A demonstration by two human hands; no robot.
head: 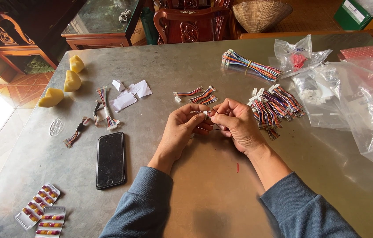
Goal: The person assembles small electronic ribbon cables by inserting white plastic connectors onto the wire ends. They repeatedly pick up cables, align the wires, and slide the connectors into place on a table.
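Over the middle of a grey metal table point(204, 194), my left hand point(182, 128) and my right hand point(237, 123) meet fingertip to fingertip. Between them they pinch a small white connector point(206, 113) with thin wires; the wires are mostly hidden by the fingers. Just beyond the hands lie a few short multicoloured ribbon cables point(200, 94) with white plugs. A heap of the same cables point(274, 108) sits right of my right hand. A long bundle of coloured wires point(250, 65), tied with a yellow band, lies further back.
A black phone point(110, 159) lies face up at the left. Loose cables point(105, 108), white paper scraps point(129, 93), yellow sponge pieces point(65, 81) and pill blister packs point(41, 211) fill the left side. Clear plastic bags point(354, 101) cover the right. Carved wooden furniture point(191, 22) stands behind.
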